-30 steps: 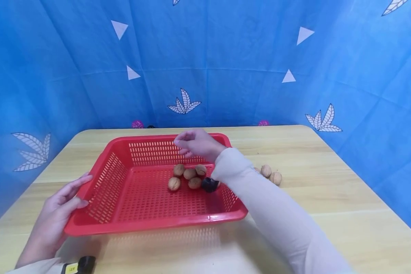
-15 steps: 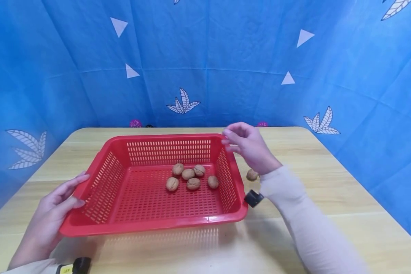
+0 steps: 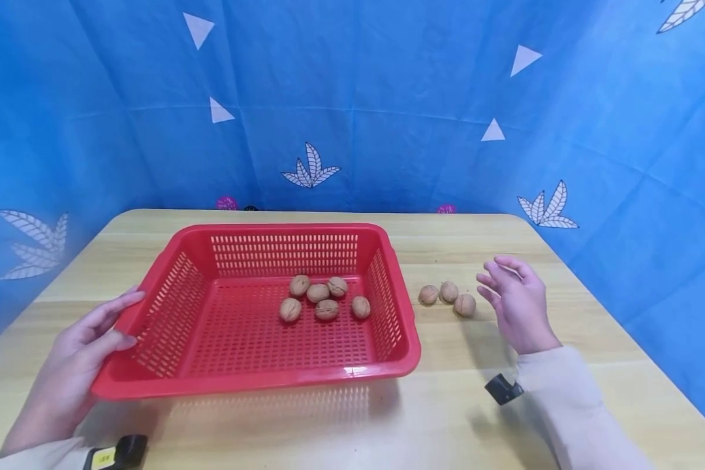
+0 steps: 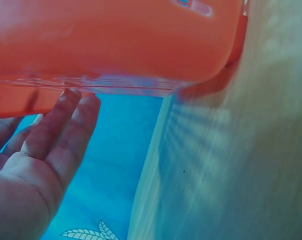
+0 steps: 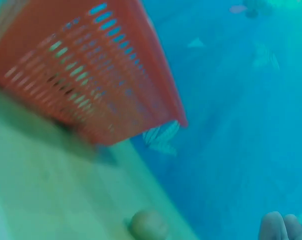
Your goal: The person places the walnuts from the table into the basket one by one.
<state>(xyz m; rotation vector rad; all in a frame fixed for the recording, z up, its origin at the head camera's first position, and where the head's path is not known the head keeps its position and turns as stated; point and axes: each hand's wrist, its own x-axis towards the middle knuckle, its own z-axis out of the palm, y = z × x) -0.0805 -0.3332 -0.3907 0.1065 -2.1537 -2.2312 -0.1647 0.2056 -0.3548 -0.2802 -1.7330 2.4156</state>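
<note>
My left hand (image 3: 73,365) holds the left rim of a red plastic basket (image 3: 252,380), thumb on top of the rim. In the left wrist view, the fingers (image 4: 71,125) reach under the rim against the basket's outer side. Several walnuts (image 3: 327,309) lie on the basket floor, right of its middle. Three more walnuts (image 3: 448,292) rest on the table to the right of the basket. Just right of those, my right hand (image 3: 519,303) hovers over the table with loosely bent fingers, holding nothing. The right wrist view shows one table walnut (image 5: 148,225), blurred, and a few fingertips.
A light wooden table (image 3: 581,391) carries everything. Behind it and at both sides hangs a blue cloth (image 3: 388,85) with leaf and triangle prints. Each wrist wears a small black camera, the right one (image 3: 503,389) close above the table.
My right hand has moved from over the basket, across its right rim, to the right of the table walnuts, uncovering them. The left hand keeps its hold on the rim.
</note>
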